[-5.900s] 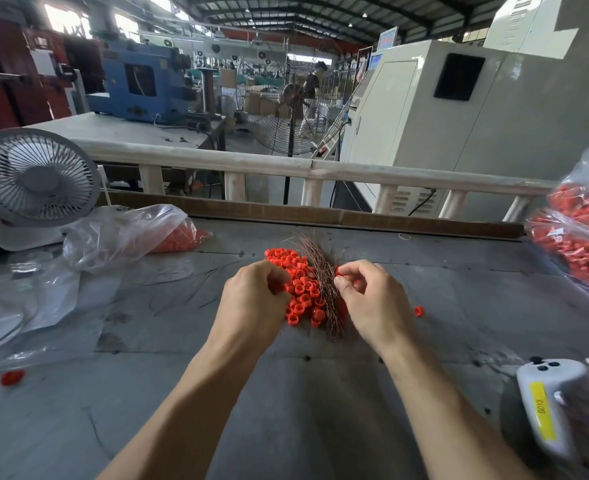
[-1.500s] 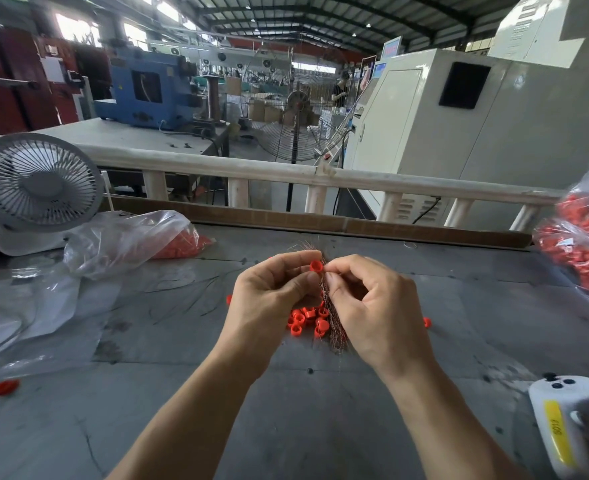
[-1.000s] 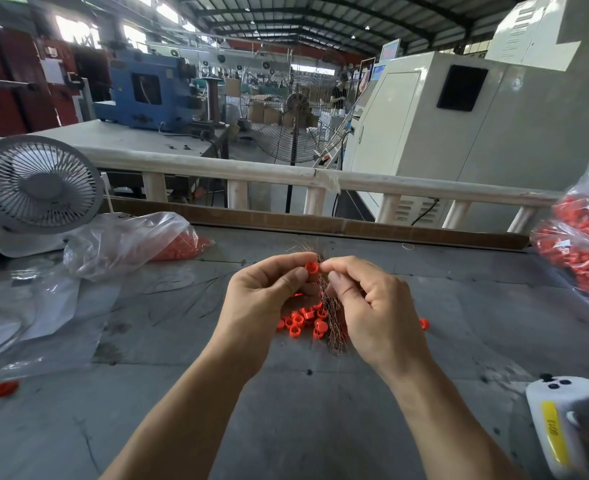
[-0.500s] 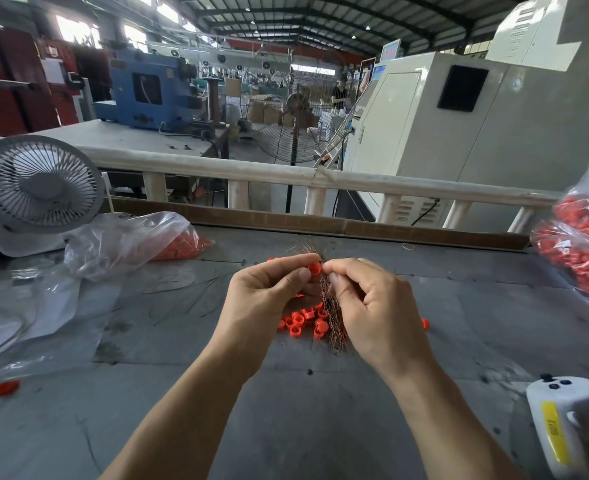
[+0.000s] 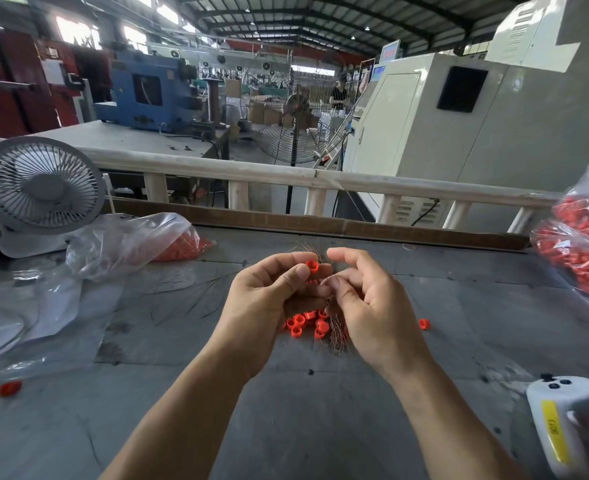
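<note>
1. Orange cap [image 5: 312,266]: your left hand [image 5: 269,303] pinches it between thumb and forefinger, raised above the table [image 5: 321,427], its opening exposed, presumably so a wire can be fed in.
2. Your right hand [image 5: 367,306] curls just beside it. Thumb and middle finger nip what looks like one fine wire strand [image 5: 325,279], and the forefinger is lifted clear, likely to keep the tip in sight.
3. Beneath both hands lie the loose caps [image 5: 301,325] and the wire bundle [image 5: 337,336], close for quick picking.
4. Farther out are a stray cap [image 5: 423,323] on the right, a bag of caps [image 5: 140,244] on the left, another bag [image 5: 584,251] at the far right, and a desk fan [image 5: 38,194] at the far left.
</note>
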A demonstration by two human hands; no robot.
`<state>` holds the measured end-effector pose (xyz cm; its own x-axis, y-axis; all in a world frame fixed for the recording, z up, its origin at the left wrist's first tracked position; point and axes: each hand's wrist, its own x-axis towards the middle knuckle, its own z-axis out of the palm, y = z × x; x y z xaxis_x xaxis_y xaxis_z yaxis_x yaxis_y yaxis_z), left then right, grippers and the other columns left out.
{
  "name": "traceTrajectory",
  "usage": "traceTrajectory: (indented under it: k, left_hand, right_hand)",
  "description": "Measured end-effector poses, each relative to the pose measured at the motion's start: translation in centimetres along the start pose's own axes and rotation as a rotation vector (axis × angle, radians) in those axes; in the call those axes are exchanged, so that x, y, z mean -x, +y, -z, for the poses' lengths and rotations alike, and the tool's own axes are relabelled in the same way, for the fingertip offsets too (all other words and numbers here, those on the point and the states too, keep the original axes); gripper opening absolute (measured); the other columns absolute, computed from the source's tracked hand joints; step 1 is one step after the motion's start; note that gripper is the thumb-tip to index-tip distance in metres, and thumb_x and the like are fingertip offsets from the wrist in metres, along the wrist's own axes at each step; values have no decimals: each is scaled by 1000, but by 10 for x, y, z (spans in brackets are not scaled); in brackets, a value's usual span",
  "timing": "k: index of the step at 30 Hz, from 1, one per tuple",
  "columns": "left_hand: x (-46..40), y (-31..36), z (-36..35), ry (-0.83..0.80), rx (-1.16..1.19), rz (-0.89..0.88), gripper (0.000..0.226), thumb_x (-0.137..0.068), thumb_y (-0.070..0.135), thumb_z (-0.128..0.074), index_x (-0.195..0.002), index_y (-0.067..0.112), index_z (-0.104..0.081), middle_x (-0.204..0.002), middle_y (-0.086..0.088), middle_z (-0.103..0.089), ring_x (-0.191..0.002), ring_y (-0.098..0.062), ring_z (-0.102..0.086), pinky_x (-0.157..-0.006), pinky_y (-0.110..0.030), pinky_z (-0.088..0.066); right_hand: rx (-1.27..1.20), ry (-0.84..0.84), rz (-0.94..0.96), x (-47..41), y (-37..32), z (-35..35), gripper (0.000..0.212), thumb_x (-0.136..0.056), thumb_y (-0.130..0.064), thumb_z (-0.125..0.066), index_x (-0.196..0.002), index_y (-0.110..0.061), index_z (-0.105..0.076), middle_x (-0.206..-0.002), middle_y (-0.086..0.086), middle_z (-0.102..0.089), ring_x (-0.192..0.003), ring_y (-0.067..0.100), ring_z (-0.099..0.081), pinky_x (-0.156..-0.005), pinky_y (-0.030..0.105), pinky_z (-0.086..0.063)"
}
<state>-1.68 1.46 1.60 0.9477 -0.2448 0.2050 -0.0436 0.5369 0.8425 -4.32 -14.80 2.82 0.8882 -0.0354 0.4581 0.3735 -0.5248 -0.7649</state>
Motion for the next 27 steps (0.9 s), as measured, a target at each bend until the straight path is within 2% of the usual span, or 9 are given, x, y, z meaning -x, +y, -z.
traceTrajectory:
  k: [3, 5, 7, 11, 14, 16, 20, 24, 27]
  left_hand:
    - [0, 1, 0, -4, 57, 25, 30, -89, 14, -65, -115, -1, -69, -113, -26, -73, -88, -28, -75, -76, -33, -62]
    - [0, 1, 0, 2, 74, 37, 29, -90, 12, -64, -115, -3, -68, -111, -28, -73, -89, -29, -75, -76, -32, -62]
    - [-1, 1, 1, 28, 66, 45, 28, -92, 10, -63, -114, -5, -67, -107, -29, -73, -88, -29, -75, -76, -33, -62]
    - [-1, 0, 2, 80, 31, 62, 19, -97, 4, -60, -111, -6, -68, -102, -28, -73, -85, -29, -74, -76, -33, -63]
    - [-1, -1, 3, 106, -7, 68, 14, -98, 3, -60, -105, -3, -71, -99, -26, -74, -82, -28, -74, -71, -30, -61]
    - [-1, -2, 2, 116, -28, 69, 14, -99, 3, -60, -103, -2, -72, -96, -24, -75, -81, -28, -74, -69, -29, -61]
    - [-1, -1, 3, 132, -30, 69, 14, -99, 3, -59, -103, -3, -72, -95, -23, -74, -79, -27, -72, -69, -29, -61]
    - [-1, -2, 3, 145, -27, 70, 14, -99, 3, -59, -102, -3, -72, -93, -23, -74, -76, -25, -71, -68, -29, -61]
    - [-2, -3, 2, 146, -35, 69, 14, -99, 3, -60, -102, -2, -72, -93, -22, -74, -76, -26, -71, -68, -30, -61]
  right_hand:
    - [-95, -55, -15, 1, 0, 2, 25, -104, -19, -58, -126, -32, -63, -88, -10, -78, -81, 14, -76, -82, 40, -61]
    - [-147, -37, -17, -1, 2, 4, 18, -102, -23, -59, -115, -33, -67, -88, -11, -79, -78, 11, -76, -73, 27, -60]
    - [-138, 93, -39, -5, 7, 6, 10, -100, -25, -63, -103, -30, -71, -87, -12, -78, -74, 7, -75, -60, 15, -53]
    - [76, 418, -243, -14, 32, 26, 21, -95, -35, -70, -78, -24, -67, -68, -11, -73, -60, 9, -71, -62, 34, -56]
    - [252, 308, -425, -16, 52, 36, 35, -93, -47, -68, -71, -20, -63, -62, -6, -70, -61, 19, -69, -68, 42, -59]
    - [381, 186, -481, -14, 61, 32, 31, -90, -45, -73, -70, -22, -66, -63, -4, -69, -65, 21, -67, -67, 37, -57]
    - [495, 62, -478, -12, 63, 18, 14, -87, -33, -76, -75, -31, -70, -76, -13, -70, -75, 19, -67, -70, 31, -53]
    - [538, 44, -468, -15, 63, 14, 6, -91, -31, -74, -89, -34, -69, -87, -13, -70, -93, 21, -68, -88, 37, -54]
    - [549, 0, -425, -16, 64, 12, 12, -93, -31, -72, -102, -39, -72, -92, -14, -70, -93, 17, -66, -78, 30, -49]
